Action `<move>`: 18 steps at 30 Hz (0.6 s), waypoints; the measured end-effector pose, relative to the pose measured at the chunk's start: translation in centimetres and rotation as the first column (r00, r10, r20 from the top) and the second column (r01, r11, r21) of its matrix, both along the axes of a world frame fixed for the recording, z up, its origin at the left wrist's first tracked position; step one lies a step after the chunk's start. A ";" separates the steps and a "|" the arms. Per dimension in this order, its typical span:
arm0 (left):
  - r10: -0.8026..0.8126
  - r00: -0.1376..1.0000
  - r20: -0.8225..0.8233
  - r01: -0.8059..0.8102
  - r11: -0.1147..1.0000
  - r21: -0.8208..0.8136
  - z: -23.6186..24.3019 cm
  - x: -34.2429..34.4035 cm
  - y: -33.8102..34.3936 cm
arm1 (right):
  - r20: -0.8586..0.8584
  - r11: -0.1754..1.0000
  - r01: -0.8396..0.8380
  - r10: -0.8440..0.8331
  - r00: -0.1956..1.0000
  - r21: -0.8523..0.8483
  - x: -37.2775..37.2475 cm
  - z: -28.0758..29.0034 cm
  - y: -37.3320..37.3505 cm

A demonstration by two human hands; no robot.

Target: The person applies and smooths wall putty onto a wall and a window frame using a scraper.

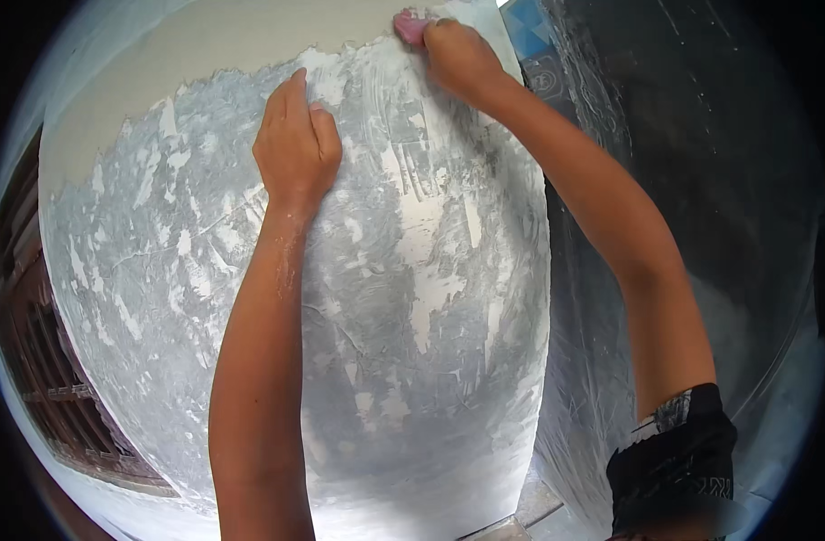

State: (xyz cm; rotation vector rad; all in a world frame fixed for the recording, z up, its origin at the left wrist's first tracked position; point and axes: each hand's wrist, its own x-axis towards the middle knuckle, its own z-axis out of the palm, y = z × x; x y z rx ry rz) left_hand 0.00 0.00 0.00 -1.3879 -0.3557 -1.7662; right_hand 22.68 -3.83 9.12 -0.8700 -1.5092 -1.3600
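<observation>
A pale wall surface (367, 270) fills the middle of the view, patchy with grey and rough white plaster. Along its top runs a smooth beige band (205, 41) with a ragged lower edge. My left hand (298, 140) lies against the patchy part just below that edge, fingers stretched out and holding nothing. High up near the right corner, my right hand (462, 59) is closed around a small pink thing (410, 29) pressed to the wall. White smears surround the pink thing; my fingers hide part of it, so its kind is unclear.
Dark, shiny plastic sheeting (692, 153) hangs along the wall's right edge. A blue patterned panel (527, 27) shows at the upper right. To the left is a brown barred frame (65, 388). Pale floor tiles (539, 500) appear at the bottom.
</observation>
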 end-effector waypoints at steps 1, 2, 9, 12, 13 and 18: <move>-0.002 1.000 0.003 0.002 1.000 -0.006 0.0 0.1 -0.2 | 0.096 0.992 -0.115 0.109 0.989 0.055 -1.0 -2.4 -1.1; -0.006 1.000 0.006 0.007 1.000 -0.008 0.2 0.3 -0.5 | 0.103 0.992 -0.119 0.115 0.988 0.034 -1.5 -3.9 -1.7; -0.003 1.000 0.014 0.002 1.000 0.018 -0.1 1.3 -0.6 | -0.120 0.939 -0.333 0.341 0.932 0.082 0.4 2.9 -3.1; -0.030 1.000 -0.002 0.030 0.999 0.033 0.1 1.4 -0.5 | -0.171 0.984 -0.175 0.177 0.969 0.023 2.5 2.4 -1.2; -0.001 1.000 0.009 0.001 1.000 0.015 -0.1 0.9 -0.3 | -0.027 0.998 0.009 -0.008 1.000 0.061 1.5 1.1 -1.4; 0.002 1.000 -0.008 -0.002 1.000 0.029 0.0 0.9 -0.8 | 0.059 0.998 -0.061 0.060 0.996 0.014 0.8 -2.1 -2.7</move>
